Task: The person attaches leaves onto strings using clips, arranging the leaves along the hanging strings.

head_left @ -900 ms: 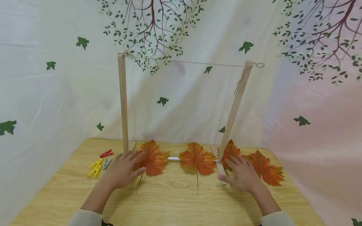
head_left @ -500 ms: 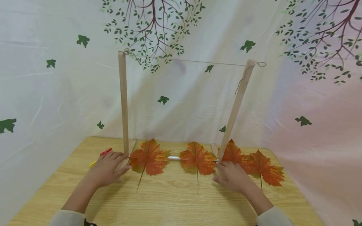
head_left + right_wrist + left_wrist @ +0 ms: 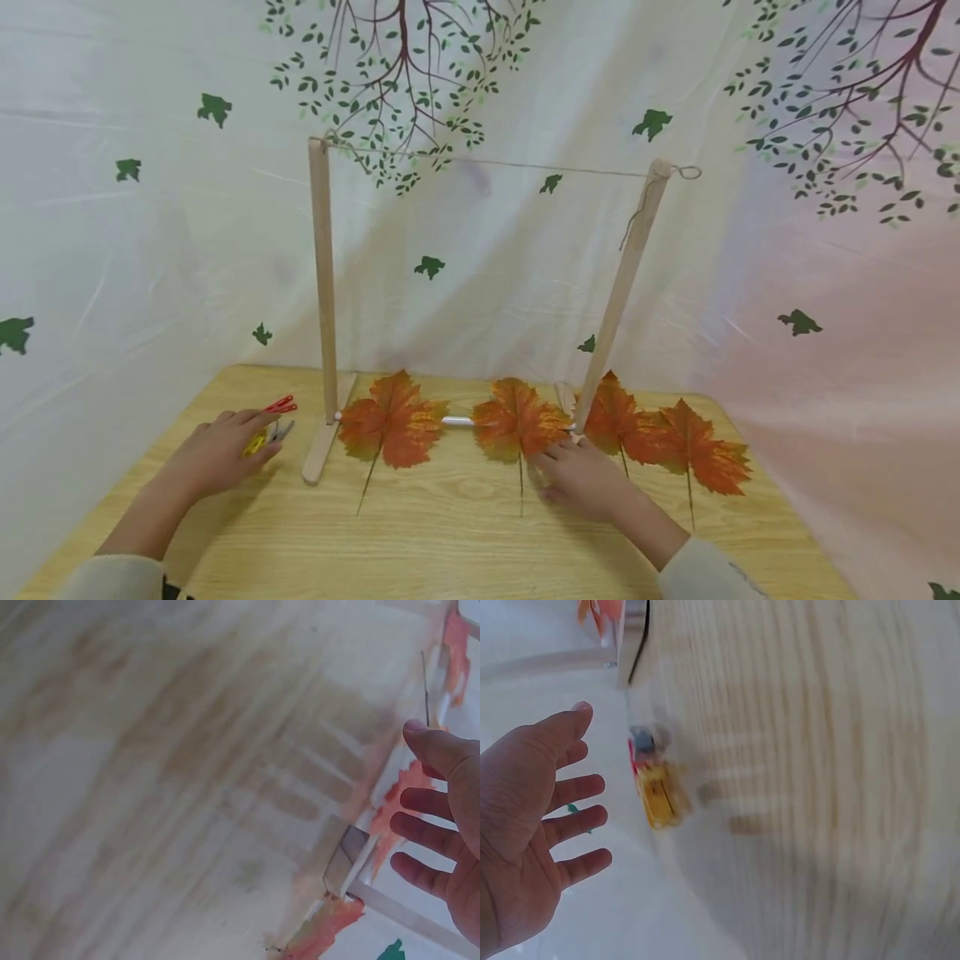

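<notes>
1. Clips (image 3: pixel 256 443) in yellow, red and grey lie bunched on the left of the wooden table (image 3: pixel 420 550); just beside them is the left hand (image 3: pixel 213 457), its fingers parted and fairly straight, gripping nothing.
2. Likewise, the right hand (image 3: pixel 585 483) holds nothing, its extended fingers near the lower edge of an orange leaf (image 3: pixel 513 421); whether they touch it, I cannot tell.
3. Reaching among the clips seems to be the step in hand; best to single out one with thumb and forefinger, leaving its neighbours undisturbed.
4. Both arms should go gently near the left post (image 3: pixel 322 283) and right post (image 3: pixel 622 292): a knock could jolt the string (image 3: pixel 510 164) tied between their tops.
5. Pale, streaky grain covers the tabletop, and a white rod (image 3: pixel 458 422) shows low between the posts.
6. Behind hangs a creased, light backdrop (image 3: pixel 465 333) printed with branches and scattered green leaf shapes.
</notes>
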`<action>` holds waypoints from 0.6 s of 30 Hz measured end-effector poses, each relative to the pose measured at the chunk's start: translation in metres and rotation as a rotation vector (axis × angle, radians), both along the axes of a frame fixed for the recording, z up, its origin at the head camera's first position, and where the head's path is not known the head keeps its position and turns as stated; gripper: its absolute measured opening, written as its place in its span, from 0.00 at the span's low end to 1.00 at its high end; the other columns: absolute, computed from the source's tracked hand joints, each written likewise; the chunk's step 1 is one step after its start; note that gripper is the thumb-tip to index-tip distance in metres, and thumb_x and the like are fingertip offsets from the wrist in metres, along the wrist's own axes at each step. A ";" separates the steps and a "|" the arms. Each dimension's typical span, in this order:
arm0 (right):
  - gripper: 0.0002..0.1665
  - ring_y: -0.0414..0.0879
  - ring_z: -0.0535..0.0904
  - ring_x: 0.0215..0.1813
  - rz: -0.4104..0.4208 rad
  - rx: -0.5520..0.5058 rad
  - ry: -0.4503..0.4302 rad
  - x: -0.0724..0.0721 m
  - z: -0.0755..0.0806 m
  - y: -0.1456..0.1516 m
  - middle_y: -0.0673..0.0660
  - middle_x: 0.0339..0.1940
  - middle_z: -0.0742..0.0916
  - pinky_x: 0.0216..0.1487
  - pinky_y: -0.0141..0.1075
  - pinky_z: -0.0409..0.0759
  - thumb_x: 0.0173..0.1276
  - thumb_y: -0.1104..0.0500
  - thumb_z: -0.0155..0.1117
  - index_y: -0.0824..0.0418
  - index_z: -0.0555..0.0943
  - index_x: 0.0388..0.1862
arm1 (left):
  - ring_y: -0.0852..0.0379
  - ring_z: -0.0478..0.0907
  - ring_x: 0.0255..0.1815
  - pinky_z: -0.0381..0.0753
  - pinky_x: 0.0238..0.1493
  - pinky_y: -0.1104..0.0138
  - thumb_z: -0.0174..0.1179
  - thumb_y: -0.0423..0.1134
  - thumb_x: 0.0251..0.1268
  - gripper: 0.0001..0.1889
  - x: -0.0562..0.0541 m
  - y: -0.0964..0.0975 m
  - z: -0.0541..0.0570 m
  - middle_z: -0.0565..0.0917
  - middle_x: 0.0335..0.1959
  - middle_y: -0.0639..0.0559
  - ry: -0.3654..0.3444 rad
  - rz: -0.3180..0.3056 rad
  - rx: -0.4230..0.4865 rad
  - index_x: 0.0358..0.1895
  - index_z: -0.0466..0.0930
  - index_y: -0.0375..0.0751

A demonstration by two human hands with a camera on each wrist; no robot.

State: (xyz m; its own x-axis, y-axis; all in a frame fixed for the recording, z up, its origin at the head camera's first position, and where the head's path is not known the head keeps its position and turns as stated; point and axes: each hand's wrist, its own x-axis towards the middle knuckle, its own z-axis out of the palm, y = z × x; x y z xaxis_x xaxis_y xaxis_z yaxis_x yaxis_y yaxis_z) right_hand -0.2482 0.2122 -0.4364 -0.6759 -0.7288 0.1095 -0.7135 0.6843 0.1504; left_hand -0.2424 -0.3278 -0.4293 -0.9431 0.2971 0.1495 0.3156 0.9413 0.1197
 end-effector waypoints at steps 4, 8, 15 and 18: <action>0.28 0.51 0.84 0.52 0.009 0.025 0.006 0.000 -0.006 -0.004 0.52 0.49 0.87 0.53 0.53 0.82 0.69 0.46 0.72 0.54 0.80 0.65 | 0.24 0.76 0.56 0.74 0.49 0.31 0.63 0.50 0.73 0.28 -0.003 -0.017 -0.007 0.79 0.58 0.28 -0.034 0.028 0.002 0.65 0.77 0.31; 0.28 0.51 0.84 0.53 0.037 0.035 0.017 -0.001 -0.008 -0.007 0.52 0.50 0.87 0.56 0.54 0.82 0.72 0.46 0.69 0.54 0.79 0.67 | 0.23 0.76 0.54 0.76 0.48 0.32 0.62 0.48 0.73 0.27 -0.007 -0.025 -0.014 0.78 0.57 0.25 -0.072 0.038 0.026 0.63 0.77 0.29; 0.25 0.47 0.84 0.53 0.071 0.129 0.107 0.002 -0.009 -0.012 0.49 0.50 0.87 0.53 0.48 0.83 0.74 0.46 0.66 0.51 0.80 0.66 | 0.24 0.77 0.55 0.76 0.52 0.34 0.61 0.43 0.74 0.24 -0.019 -0.034 -0.025 0.79 0.55 0.24 -0.052 -0.010 0.088 0.61 0.77 0.25; 0.23 0.46 0.84 0.53 0.092 0.145 0.126 0.003 -0.011 -0.014 0.49 0.51 0.87 0.50 0.45 0.83 0.75 0.47 0.65 0.52 0.80 0.65 | 0.25 0.78 0.54 0.76 0.54 0.35 0.61 0.40 0.74 0.22 -0.023 -0.041 -0.028 0.80 0.53 0.24 -0.059 -0.021 0.125 0.59 0.77 0.22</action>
